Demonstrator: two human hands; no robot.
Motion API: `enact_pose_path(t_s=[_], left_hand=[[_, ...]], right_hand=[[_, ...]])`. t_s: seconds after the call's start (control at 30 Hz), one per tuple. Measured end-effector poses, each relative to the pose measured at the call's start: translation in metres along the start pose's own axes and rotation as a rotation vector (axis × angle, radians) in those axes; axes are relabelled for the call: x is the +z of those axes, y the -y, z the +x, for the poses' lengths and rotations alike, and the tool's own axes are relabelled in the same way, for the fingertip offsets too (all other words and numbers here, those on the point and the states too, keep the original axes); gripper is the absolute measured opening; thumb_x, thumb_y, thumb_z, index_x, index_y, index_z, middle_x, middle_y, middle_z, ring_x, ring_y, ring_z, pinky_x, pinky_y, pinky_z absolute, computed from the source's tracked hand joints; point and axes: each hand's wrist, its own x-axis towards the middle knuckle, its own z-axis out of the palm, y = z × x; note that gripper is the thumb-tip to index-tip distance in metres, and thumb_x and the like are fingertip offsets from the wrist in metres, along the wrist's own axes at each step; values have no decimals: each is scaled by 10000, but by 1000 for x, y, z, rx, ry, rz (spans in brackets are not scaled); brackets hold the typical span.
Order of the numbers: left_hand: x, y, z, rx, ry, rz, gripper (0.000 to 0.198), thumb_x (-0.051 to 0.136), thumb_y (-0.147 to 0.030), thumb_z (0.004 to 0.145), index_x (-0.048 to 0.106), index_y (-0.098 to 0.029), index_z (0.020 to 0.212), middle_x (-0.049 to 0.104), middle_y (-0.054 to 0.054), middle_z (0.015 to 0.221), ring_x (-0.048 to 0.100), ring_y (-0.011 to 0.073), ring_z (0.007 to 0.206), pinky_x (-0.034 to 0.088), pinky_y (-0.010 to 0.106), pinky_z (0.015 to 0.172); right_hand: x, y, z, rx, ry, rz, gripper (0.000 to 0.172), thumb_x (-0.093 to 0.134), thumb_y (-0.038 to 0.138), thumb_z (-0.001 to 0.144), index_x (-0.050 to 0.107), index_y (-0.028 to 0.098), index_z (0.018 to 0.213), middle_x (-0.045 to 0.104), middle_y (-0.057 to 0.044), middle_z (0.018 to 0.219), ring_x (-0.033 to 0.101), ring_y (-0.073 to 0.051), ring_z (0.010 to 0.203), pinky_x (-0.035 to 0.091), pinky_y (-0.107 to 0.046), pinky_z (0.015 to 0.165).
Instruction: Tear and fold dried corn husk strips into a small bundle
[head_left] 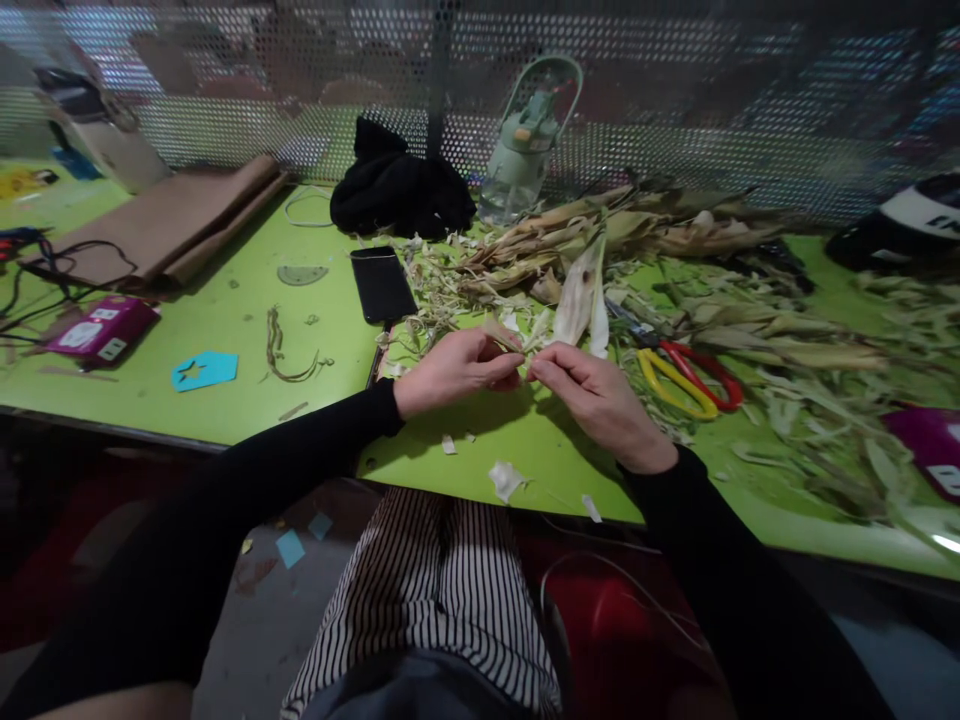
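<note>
Both hands pinched one pale husk strip (577,295). The left hand (454,368) and right hand (596,400) closed fingertips on its base. Scissors (686,375) lay just right of the grip.

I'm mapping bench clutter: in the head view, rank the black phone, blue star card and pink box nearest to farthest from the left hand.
1. Black phone, just beyond the left hand.
2. Blue star card, farther left, near the table edge.
3. Pink box, far left.

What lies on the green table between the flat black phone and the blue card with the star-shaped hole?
A thin curled strip of dried husk lies there, touching neither; the head view shows it.
</note>
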Motion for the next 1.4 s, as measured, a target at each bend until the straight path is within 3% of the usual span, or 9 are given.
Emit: enact_pose_path(t_s=[0.13, 0.37, 0.57, 0.87, 0.97, 1.07, 1.2, 1.3, 1.4], left_hand=[[2, 2, 0, 24, -43, -216, 204, 564, -308, 976, 592, -118, 907, 686, 27, 795, 615, 81, 696, 487, 229, 705], [7, 0, 1, -153, -75, -401, 102, 544, -196, 993, 511, -144, 911, 687, -9, 743, 646, 58, 670, 508, 205, 704], [8, 1, 2, -178, -34, -380, 158, 491, -255, 1026, 465, -166, 898, 675, -12, 701, 624, 63, 604, 457, 199, 620], [-5, -2, 1, -144, 19, -116, 188, 683, -273, 889, 598, -114, 837, 616, -21, 739, 525, 67, 665, 397, 228, 664], [-5, -2, 2, -174, 13, -239, 174, 658, -258, 909, 573, -119, 850, 660, 0, 803, 566, 70, 699, 438, 250, 726], [-4, -2, 3, -204, -51, -382, 178, 625, -253, 938, 531, -133, 846, 687, 13, 834, 600, 72, 726, 469, 269, 783], [-2, -3, 2, -241, -54, -467, 158, 611, -239, 950, 529, -139, 860, 668, -13, 778, 597, 61, 696, 473, 250, 766], [-1, -2, 2, -237, -32, -488, 142, 638, -215, 930, 535, -136, 872, 669, -20, 799, 587, 44, 673, 461, 224, 727], [0, 0, 2, -217, -1, -497, 139, 649, -192, 920, 532, -131, 876, 681, -11, 821, 601, 42, 689, 462, 224, 733]], right_hand=[[6, -4, 2, -6, -39, -87, 274, 527, 401, 985, 595, 232, 781, 621, -6, 709, 534, -175, 647, 390, -319, 643], [12, -5, 2, 40, 2, -11, 214, 520, 386, 990, 607, 220, 886, 711, -37, 854, 625, -191, 763, 447, -327, 710], [12, -9, 3, 66, -96, 41, 198, 586, 411, 950, 646, 223, 930, 701, -32, 851, 600, -184, 729, 452, -322, 657], [10, -9, 2, 56, -143, 61, 182, 603, 399, 943, 656, 236, 1002, 697, -39, 923, 621, -189, 786, 488, -328, 685], [9, -10, 1, -18, -346, -19, 232, 657, 423, 909, 627, 243, 1053, 674, -68, 1030, 620, -234, 922, 512, -394, 801], [9, -8, -1, -116, -562, -268, 198, 657, 436, 915, 658, 240, 942, 636, -93, 1016, 580, -288, 1025, 462, -473, 909], [10, -9, -2, -181, -414, -436, 278, 577, 471, 962, 730, 245, 912, 640, -94, 968, 586, -301, 989, 426, -509, 913], [11, -14, 1, -170, -293, -372, 277, 567, 470, 969, 740, 254, 981, 677, -105, 1110, 592, -316, 1098, 419, -522, 969], [11, -17, 2, -93, -213, -228, 243, 601, 466, 948, 721, 256, 921, 704, -89, 1073, 618, -305, 1083, 449, -503, 968]])
